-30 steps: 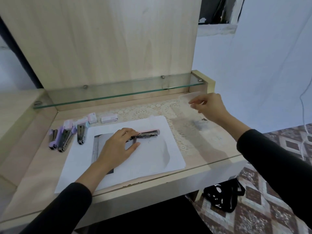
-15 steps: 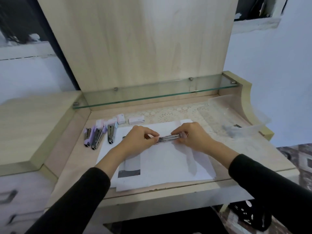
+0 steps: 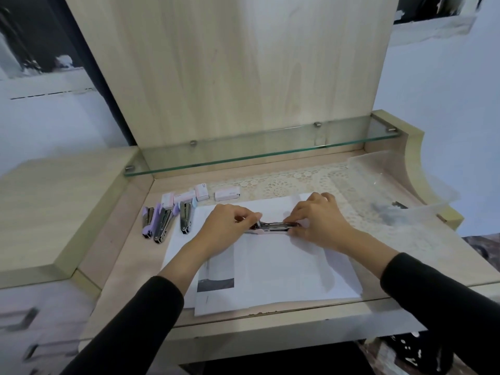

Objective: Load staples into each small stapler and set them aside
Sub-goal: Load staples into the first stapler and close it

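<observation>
Wooden surface (image 3: pixel 130 266), paper (image 3: pixel 284 272) on it: stapler (image 3: pixel 273 226) lies on the paper, long axis left to right. Left hand (image 3: pixel 224 231) pinches its left end, fingers (image 3: pixel 297 215) of the right hand (image 3: pixel 316 226) pinch the right end, both equally near.

Covered at both ends by the left hand (image 3: pixel 227 226) and right hand (image 3: pixel 318 221): the pink stapler (image 3: pixel 273 226), only its metal middle in sight. Too small to tell: any staples in its channel. Unreadable at the far left of the tabletop (image 3: pixel 140 266): printing on the small boxes (image 3: pixel 227 192). Blurred inside the clear plastic bag (image 3: pixel 392 190) at far right: dark contents, unidentifiable. Partly hidden under the left forearm: the printed sheet (image 3: pixel 216 282). Smeared and cut off by the left edge: drawer fronts (image 3: pixel 24 320). Cut off by the bottom edge, near right: a black bag (image 3: pixel 405 353) below the tabletop.
</observation>
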Demonstrator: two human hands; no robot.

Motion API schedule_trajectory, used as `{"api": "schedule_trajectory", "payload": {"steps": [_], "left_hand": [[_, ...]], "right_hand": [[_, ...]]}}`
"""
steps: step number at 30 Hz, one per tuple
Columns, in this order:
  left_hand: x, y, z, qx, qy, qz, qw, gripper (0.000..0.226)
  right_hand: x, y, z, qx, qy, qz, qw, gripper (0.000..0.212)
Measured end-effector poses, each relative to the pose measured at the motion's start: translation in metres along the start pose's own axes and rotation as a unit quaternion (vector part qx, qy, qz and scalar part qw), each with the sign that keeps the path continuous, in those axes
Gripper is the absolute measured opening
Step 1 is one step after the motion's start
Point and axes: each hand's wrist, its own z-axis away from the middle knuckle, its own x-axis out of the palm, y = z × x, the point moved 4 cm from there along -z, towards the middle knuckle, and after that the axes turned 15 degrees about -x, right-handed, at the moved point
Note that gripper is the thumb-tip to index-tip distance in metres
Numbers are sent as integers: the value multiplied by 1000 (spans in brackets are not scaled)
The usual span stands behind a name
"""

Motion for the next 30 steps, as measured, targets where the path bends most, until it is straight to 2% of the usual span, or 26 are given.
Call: {"api": "schedule_trajectory", "payload": {"steps": [3,8,12,16,19,23,30], "left_hand": [[-5,3,1,7,-5,5,1000,24],[-19,8,-10,10,10,17,1000,21],[-36,5,-28,-3,62,1,998,18],[-52,-7,-53,-21,130,-96,987,20],[-54,-18,-70,-38,108,-154,982,31],[-42,-24,-84,-18,79,-232,969,43],[-29,-31,-93,-5,90,-255,963,46]], "right_hand": [[-4,0,-1,-4,8,5,1000,34],[-11,-6,-7,-44,40,-12,998,29],[-14,-8,-8,-56,96,-98,989,27],[-15,-11,-8,-30,105,-191,975,22],[-13,-8,-8,-7,91,-197,976,21],[-8,4,-5,28,90,-188,978,19],[1,12,1,45,116,-206,971,17]]}}
